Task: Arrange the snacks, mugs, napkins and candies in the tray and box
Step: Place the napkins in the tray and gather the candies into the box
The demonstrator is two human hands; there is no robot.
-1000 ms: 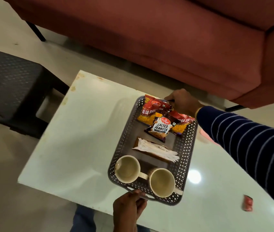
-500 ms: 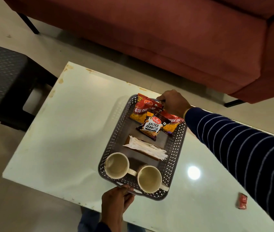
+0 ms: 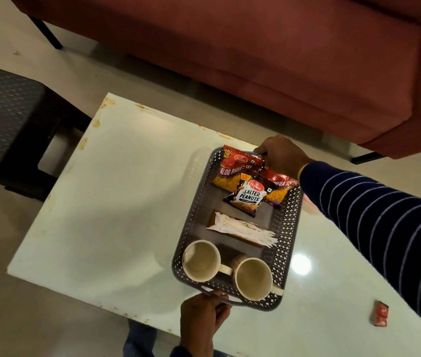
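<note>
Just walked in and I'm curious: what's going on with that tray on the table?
A person holds a grey tray by both end handles, left hand near, right hand far. Inside lie snack packets, a bundle of napkins and two empty mugs. One small red packet lies apart on the white table.

The right hand [image 3: 282,157] reaches far forward on an outstretched arm in a striped sleeve [image 3: 384,215], fingers curled around a handle. The left hand [image 3: 203,318] grips the near handle, knuckles up.
</note>
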